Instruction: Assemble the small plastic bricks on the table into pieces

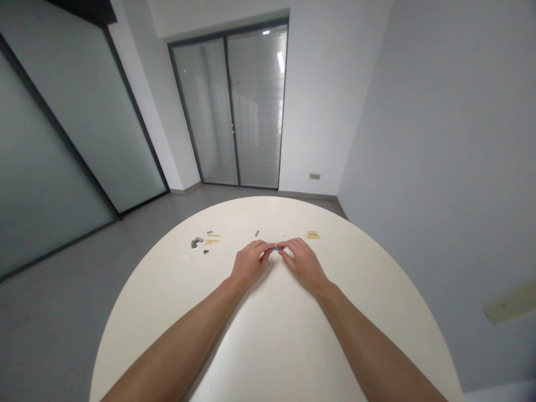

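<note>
Between my two hands is a small dark grey flat piece (pixel 277 248), too small to name its kind. My left hand (pixel 252 260) pinches its left end between thumb and fingers. At the other end, my right hand (pixel 302 261) grips it in the same way. The fingertips hide both ends of the piece. Just beyond my left hand lies a small grey strip (pixel 257 233). Past my right hand, a few tiny pale bits (pixel 285 234) rest on the tabletop, hard to make out.
On the white round table (pixel 268 346), a cluster of grey pieces (pixel 195 243) lies at the left, with yellow strips (pixel 213 241) and a dark bit (pixel 206 252) beside it. More yellow pieces (pixel 312 235) are at the right. A glass door (pixel 255 111) stands beyond the table.
</note>
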Demonstrator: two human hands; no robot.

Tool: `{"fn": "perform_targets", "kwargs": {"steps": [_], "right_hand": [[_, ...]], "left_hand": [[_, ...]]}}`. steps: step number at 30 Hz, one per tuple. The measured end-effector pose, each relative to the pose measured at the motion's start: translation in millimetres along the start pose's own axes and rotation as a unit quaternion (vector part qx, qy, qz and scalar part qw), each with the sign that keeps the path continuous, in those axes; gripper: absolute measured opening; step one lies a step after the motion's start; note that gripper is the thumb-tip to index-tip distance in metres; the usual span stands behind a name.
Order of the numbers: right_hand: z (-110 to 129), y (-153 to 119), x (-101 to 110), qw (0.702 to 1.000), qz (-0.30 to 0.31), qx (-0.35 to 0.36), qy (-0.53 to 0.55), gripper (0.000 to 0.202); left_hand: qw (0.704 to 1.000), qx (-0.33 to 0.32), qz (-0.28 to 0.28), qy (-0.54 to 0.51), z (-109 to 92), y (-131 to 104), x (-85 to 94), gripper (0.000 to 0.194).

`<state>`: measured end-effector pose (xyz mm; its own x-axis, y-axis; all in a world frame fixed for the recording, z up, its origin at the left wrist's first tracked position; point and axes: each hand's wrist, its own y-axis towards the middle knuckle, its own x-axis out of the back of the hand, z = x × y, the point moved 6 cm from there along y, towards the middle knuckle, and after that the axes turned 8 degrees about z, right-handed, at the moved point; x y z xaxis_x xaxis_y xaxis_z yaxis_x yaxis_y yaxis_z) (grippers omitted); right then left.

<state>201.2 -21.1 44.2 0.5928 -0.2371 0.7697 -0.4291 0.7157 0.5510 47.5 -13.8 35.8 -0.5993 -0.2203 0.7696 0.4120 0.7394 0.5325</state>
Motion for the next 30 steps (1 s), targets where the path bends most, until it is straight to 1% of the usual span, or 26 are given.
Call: {"fn": "perform_targets", "kwargs": {"steps": [8,17,30], "right_hand": [[2.0,0.0,0.9,1.000,-0.005,0.000,0.000,0.015],[1.8,-0.5,3.4,1.000,-0.012,-0.002,0.010,0.014],[4.0,0.0,5.7,1.000,-0.011,-0.003,0.008,0.011]], "left_hand": [[1.000,0.013,-0.002,-0.019,3.3,-0.2,-1.3,0.016],[1.000,0.013,-0.004,-0.027,0.7,-0.9,2.1,0.014],[1.000,0.018,0.002,-0.008,2.1,-0.4,0.3,0.013]]}}
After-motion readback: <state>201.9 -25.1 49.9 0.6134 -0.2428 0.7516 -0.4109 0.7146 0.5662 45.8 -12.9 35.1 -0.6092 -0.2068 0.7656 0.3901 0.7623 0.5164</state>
